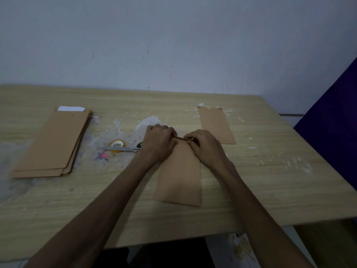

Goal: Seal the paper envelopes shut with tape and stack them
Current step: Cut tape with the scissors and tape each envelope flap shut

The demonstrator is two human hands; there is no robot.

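A brown paper envelope [178, 178] lies lengthwise on the wooden table [260, 180] in front of me. My left hand [161, 143] and my right hand [202, 147] both pinch its far end, where the flap edge is raised between my fingers. A roll of clear tape [117, 144] sits left of my left hand, with scissors [123, 149] lying beside it, handles partly hidden by my left hand. A stack of brown envelopes [53, 146] rests at the left. One single envelope [216, 124] lies at the back right.
A white sheet [71, 108] pokes out at the far end of the left stack. White residue patches mark the table's middle and right side. A dark purple panel [332, 120] stands off the right edge. A pale wall is right behind the table.
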